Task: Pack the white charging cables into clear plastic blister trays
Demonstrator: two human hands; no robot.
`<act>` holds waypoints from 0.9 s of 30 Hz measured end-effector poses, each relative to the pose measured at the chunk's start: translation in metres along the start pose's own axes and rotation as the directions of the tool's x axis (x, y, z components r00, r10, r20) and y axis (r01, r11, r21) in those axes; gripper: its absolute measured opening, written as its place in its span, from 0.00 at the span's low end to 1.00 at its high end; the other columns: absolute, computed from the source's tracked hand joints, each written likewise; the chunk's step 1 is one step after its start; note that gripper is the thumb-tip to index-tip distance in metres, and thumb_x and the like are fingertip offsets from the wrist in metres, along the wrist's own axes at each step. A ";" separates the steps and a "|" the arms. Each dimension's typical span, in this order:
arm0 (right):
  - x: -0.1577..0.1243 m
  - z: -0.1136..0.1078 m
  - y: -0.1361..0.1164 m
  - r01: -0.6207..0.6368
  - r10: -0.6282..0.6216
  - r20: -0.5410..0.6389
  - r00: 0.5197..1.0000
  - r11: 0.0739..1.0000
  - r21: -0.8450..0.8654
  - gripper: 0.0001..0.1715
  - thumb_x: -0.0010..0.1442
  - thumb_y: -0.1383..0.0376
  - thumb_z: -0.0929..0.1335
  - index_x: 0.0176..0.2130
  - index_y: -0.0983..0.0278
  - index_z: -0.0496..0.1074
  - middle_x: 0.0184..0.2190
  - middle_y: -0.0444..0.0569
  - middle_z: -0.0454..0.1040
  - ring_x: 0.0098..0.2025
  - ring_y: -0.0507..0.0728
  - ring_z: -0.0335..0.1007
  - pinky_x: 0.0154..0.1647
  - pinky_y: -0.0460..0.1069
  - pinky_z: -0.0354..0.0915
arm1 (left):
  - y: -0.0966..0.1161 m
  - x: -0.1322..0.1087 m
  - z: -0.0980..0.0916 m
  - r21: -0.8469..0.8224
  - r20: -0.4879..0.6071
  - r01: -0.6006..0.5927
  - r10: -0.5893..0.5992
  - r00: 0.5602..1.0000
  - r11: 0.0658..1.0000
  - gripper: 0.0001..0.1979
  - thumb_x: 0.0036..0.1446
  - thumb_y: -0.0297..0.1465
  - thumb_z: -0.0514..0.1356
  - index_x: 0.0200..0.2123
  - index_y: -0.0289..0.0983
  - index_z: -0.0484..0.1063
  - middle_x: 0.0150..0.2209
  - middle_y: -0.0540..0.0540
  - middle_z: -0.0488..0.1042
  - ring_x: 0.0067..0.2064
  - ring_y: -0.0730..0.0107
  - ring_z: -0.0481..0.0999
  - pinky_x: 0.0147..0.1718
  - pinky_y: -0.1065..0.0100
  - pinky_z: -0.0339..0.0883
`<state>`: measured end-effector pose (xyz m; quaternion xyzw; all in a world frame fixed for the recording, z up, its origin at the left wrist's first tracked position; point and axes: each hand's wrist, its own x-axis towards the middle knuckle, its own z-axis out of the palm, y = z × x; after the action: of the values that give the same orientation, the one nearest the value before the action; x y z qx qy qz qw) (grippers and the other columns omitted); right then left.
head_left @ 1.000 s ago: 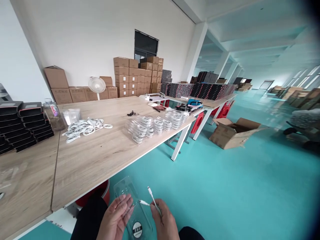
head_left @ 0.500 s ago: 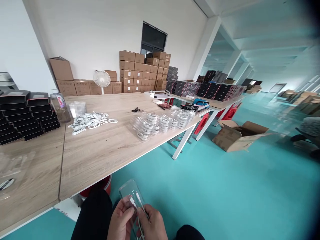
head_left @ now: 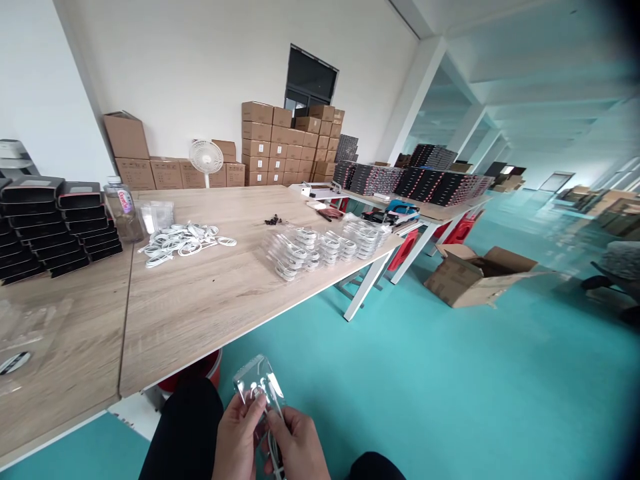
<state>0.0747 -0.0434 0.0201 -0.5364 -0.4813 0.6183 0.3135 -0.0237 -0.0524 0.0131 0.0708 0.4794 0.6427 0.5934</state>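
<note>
A clear plastic tray (head_left: 260, 371) is held over my lap, tilted upward, with a white charging cable (head_left: 275, 445) running along it. My left hand (head_left: 239, 433) pinches the tray's left side, its thumb on the cable's plug end. From the right, my right hand (head_left: 296, 441) grips the tray's other edge and the cable strands, thumb pressed on top. The fingers hide much of the cable. On the table lie a loose heap of white cables (head_left: 185, 241) and several clear trays with coiled cables (head_left: 299, 250).
The wooden table (head_left: 200, 307) has its front edge just beyond my hands. Stacked black boxes (head_left: 40, 230) and a bottle (head_left: 123, 210) stand at left. A white fan (head_left: 206, 157) and cartons (head_left: 257, 143) are behind. An open carton (head_left: 475, 275) sits on the floor.
The tray has tipped slightly and shifted a little left. My left thumb has moved up over the plug end, which showed more plainly before. Both hands keep their hold.
</note>
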 end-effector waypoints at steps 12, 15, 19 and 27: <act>0.001 0.004 -0.003 0.140 -0.345 -0.101 0.933 0.608 -0.781 0.08 0.59 0.70 0.66 0.31 0.59 0.73 0.28 0.55 0.82 0.30 0.66 0.80 0.26 0.50 0.52 | 0.012 0.002 0.009 -0.077 -0.095 0.017 -0.024 0.995 0.997 0.21 0.34 0.38 0.77 0.22 0.39 0.67 0.17 0.55 0.69 0.21 0.73 0.69 0.22 0.71 0.63; 0.000 0.005 -0.005 0.148 -0.349 -0.067 0.935 0.554 -0.820 0.10 0.61 0.71 0.65 0.32 0.59 0.73 0.28 0.55 0.83 0.31 0.65 0.80 0.26 0.50 0.49 | 0.017 0.002 0.010 -0.064 -0.105 0.017 -0.023 0.994 0.998 0.21 0.34 0.36 0.77 0.22 0.39 0.67 0.17 0.56 0.68 0.21 0.74 0.68 0.22 0.72 0.62; 0.001 0.006 0.002 0.173 -0.378 -0.089 0.922 0.605 -0.777 0.06 0.64 0.66 0.65 0.38 0.59 0.72 0.28 0.49 0.82 0.30 0.61 0.79 0.26 0.48 0.52 | 0.024 0.003 0.007 -0.007 0.013 -0.015 0.015 1.000 1.000 0.20 0.37 0.40 0.76 0.25 0.38 0.69 0.19 0.55 0.70 0.22 0.73 0.69 0.23 0.71 0.63; -0.004 -0.003 -0.007 0.247 -0.524 -0.196 0.828 0.657 -0.713 0.17 0.65 0.57 0.65 0.29 0.60 0.76 0.30 0.50 0.75 0.32 0.57 0.71 0.34 0.49 0.61 | 0.023 -0.001 0.005 0.021 0.049 -0.108 0.107 0.993 0.994 0.19 0.37 0.38 0.77 0.28 0.37 0.73 0.23 0.54 0.71 0.27 0.72 0.70 0.28 0.71 0.65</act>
<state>0.0780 -0.0439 0.0278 -0.6045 -0.7007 0.2061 0.3180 -0.0363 -0.0470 0.0326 0.1187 0.4682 0.6662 0.5682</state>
